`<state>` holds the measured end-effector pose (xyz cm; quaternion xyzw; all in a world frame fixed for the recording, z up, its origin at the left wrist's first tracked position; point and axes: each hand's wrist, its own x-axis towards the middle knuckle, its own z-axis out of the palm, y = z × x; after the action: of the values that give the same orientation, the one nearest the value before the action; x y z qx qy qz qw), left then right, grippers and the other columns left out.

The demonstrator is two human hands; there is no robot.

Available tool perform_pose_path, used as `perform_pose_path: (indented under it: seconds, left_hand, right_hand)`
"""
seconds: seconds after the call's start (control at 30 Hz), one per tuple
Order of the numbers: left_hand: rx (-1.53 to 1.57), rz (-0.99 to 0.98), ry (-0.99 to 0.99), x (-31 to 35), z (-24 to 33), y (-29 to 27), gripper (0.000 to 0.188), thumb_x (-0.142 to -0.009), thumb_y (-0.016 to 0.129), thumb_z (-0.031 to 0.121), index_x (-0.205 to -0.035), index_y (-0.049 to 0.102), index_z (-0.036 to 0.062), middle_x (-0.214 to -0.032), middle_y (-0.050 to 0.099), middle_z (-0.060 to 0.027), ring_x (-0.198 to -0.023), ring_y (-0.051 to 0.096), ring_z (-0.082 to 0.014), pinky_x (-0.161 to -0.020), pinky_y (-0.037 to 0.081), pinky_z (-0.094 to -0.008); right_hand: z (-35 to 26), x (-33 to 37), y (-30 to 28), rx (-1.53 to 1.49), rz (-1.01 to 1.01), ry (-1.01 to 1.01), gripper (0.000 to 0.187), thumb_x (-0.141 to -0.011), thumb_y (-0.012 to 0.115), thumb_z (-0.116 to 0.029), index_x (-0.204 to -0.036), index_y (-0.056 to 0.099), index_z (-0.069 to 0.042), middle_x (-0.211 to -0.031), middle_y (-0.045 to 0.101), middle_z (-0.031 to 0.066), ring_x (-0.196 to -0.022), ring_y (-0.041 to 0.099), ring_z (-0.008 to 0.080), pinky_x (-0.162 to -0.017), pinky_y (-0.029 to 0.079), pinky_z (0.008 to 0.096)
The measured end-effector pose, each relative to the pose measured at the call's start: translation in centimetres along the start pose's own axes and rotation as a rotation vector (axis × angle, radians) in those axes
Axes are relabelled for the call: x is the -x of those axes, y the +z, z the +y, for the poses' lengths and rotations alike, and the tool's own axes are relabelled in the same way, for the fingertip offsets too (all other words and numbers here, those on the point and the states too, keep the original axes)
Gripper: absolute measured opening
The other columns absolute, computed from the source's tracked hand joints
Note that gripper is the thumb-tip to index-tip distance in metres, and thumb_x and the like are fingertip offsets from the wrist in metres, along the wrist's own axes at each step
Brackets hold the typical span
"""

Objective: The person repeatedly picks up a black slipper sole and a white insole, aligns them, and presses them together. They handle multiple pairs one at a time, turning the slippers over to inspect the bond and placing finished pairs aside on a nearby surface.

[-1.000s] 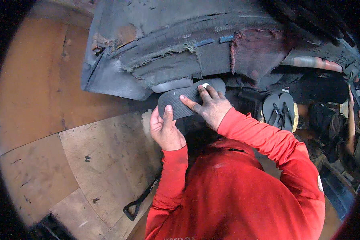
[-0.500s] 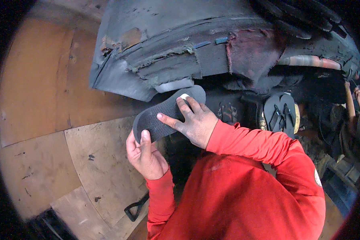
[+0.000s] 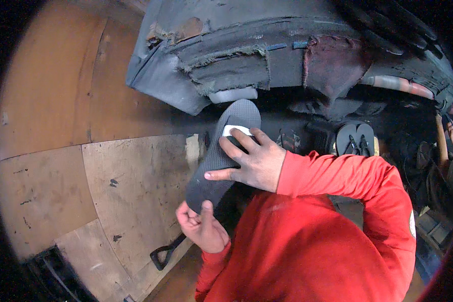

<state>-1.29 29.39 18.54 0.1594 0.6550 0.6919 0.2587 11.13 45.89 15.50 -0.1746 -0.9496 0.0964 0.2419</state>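
A dark grey textured shoe sole (image 3: 216,161) is held upright in front of my chest. My left hand (image 3: 202,229) grips its lower end, thumb on the face. My right hand (image 3: 251,161) lies across the sole's middle, fingers spread, pressing a small white piece (image 3: 235,130) against the upper part. Both arms wear red sleeves.
A thick stack of grey and dark sheet material (image 3: 267,55) fills the top. A pair of black flip-flops (image 3: 356,138) stands at the right. Wooden boards (image 3: 121,176) lie to the left, with a black handled tool (image 3: 163,254) below. Another person's arm (image 3: 440,136) shows at far right.
The sole has turned from lying sideways near the sheet stack to nearly upright, lower and closer to me. My left hand dropped to its lower end; my right hand stayed on it.
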Motion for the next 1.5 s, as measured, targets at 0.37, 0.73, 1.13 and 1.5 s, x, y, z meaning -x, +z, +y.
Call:
perform_pose_path:
  seconds: [0.37, 0.73, 1.13, 1.5]
  left_hand:
    - [0.357, -0.543, -0.254, -3.6, -3.0, 9.8, 0.053, -0.087, 0.070, 0.000, -0.133, 0.044, 0.0007, -0.125, 0.057, -0.0098, -0.113, 0.056, -0.0190, -0.100, 0.045, -0.0357]
    - [-0.079, -0.862, -0.341, -5.0, -5.1, 10.6, 0.035, -0.101, 0.056, 0.018, -0.129, 0.052, -0.0019, -0.118, 0.064, -0.0075, -0.107, 0.063, -0.0185, -0.090, 0.053, -0.0336]
    - [0.570, -0.728, -0.424, -9.0, -6.7, 7.2, 0.025, -0.104, 0.050, 0.019, -0.116, 0.058, -0.0016, -0.117, 0.063, -0.0101, -0.109, 0.060, -0.0182, -0.097, 0.047, -0.0349]
    - [0.061, -0.720, -0.187, -9.2, -8.5, 6.9, 0.034, -0.100, 0.059, 0.023, -0.123, 0.061, -0.0024, -0.108, 0.063, -0.0013, -0.094, 0.055, -0.0077, -0.083, 0.045, -0.0246]
  right_hand:
    - [4.3, 1.5, -9.3, -0.086, 0.605, 0.477, 0.097, -0.067, 0.086, -0.016, -0.150, 0.036, -0.008, -0.140, 0.046, 0.0210, -0.125, 0.049, 0.0337, -0.107, 0.039, 0.0484]
    - [7.2, 1.1, -5.4, -0.717, 0.622, 0.637, 0.059, -0.095, 0.050, -0.009, -0.150, 0.031, 0.001, -0.148, 0.044, 0.0175, -0.137, 0.041, 0.0267, -0.114, 0.030, 0.0370]
    - [-1.1, 5.7, -1.8, -0.793, 0.206, 0.708, 0.098, -0.077, 0.080, -0.035, -0.152, 0.027, 0.000, -0.150, 0.039, 0.0207, -0.140, 0.039, 0.0327, -0.115, 0.030, 0.0404]
    - [-0.8, 1.6, 0.4, -0.335, -0.137, 0.814, 0.126, -0.059, 0.091, -0.044, -0.155, 0.021, -0.001, -0.139, 0.047, 0.0274, -0.132, 0.046, 0.0389, -0.109, 0.037, 0.0398]
